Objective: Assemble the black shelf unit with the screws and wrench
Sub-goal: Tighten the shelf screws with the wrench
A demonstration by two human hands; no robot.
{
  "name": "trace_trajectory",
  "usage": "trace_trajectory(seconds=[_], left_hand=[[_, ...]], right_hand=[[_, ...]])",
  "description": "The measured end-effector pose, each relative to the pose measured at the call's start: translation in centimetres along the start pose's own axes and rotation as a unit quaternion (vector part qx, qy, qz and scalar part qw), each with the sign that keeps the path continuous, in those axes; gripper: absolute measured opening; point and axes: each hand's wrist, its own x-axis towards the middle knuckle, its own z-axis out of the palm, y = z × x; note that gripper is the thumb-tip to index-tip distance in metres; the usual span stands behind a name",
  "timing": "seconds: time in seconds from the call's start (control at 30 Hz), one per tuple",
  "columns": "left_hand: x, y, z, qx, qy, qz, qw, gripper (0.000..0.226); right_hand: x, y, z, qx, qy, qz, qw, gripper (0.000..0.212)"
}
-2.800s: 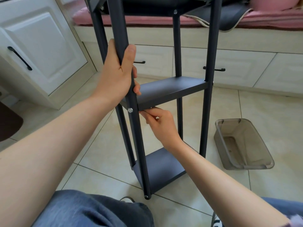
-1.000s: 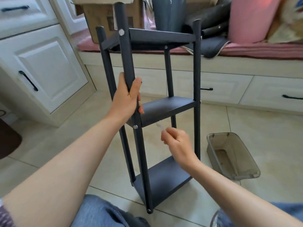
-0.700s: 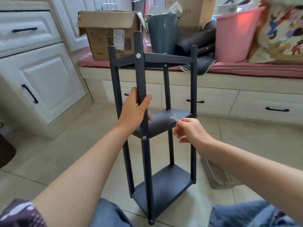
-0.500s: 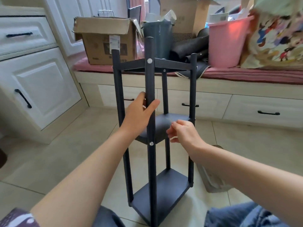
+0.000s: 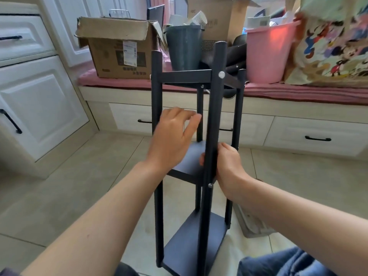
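Note:
The black shelf unit stands upright on the tiled floor between my knees, with three shelves on black posts. Silver screws show on the nearest post at the top shelf and at the middle shelf. My right hand grips this nearest post just above the middle shelf, fingers wrapped round it. My left hand is blurred and hovers with spread fingers between the left post and the nearest post, holding nothing. No wrench is visible.
A clear plastic bin lies on the floor behind my right forearm. A cushioned bench with drawers carries a cardboard box, a grey bucket and a pink bucket. White cabinets stand at the left.
The shelf unit went from tilted toward me to upright and turned a little. My left hand let go of the nearest post. My right hand came up from under the middle shelf and took the post.

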Motion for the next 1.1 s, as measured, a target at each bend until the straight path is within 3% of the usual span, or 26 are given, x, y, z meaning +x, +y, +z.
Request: trace_trajectory(seconds=[0.1,0.2,0.27,0.33,0.43,0.5,0.57,0.7,0.8,1.1], left_hand=[[-0.1,-1.4,-0.9,0.086,0.083,0.044,0.992,0.023],[-0.4,-2.6,-1.1,0.146,0.101,0.055,0.983,0.037],[-0.4,-3.1,-1.2,0.076,0.112,0.003,0.991,0.048],[-0.4,-3.3,-1.0,-0.055,0.101,-0.108,0.988,0.054],[-0.6,-3.7,-0.1,-0.219,0.010,-0.264,0.939,0.031],[-1.2,-4.0,0.4,-0.274,-0.063,-0.300,0.912,0.015],[-1.6,-4.3,0.5,-0.304,-0.078,-0.305,0.899,0.011],[-1.7,-4.3,0.2,-0.299,-0.047,-0.296,0.906,0.015],[-1.9,-4.3,-0.5,-0.298,-0.051,-0.279,0.911,0.016],[-3.1,-4.4,-2.0,-0.313,-0.021,-0.261,0.913,0.014]], right_hand=[[0.5,-0.2,-0.8,0.003,0.034,0.001,0.999,0.034],[1.0,-0.5,-1.4,-0.011,0.056,-0.024,0.998,0.037],[1.1,-0.7,-1.8,-0.005,0.055,-0.035,0.998,0.038],[1.4,-0.9,-2.1,-0.001,0.051,-0.040,0.998,0.045],[1.7,-0.9,-2.4,0.002,0.036,-0.045,0.998,0.060],[1.7,-1.0,-2.3,0.010,0.031,-0.048,0.998,0.062],[1.9,-1.0,-2.2,0.020,0.032,-0.050,0.998,0.060],[2.3,-1.2,-2.0,0.058,0.031,-0.057,0.996,0.057],[2.7,-1.4,-1.7,0.077,0.021,-0.063,0.995,0.039],[4.8,-1.0,0.2,0.024,0.024,-0.082,0.996,0.027]])
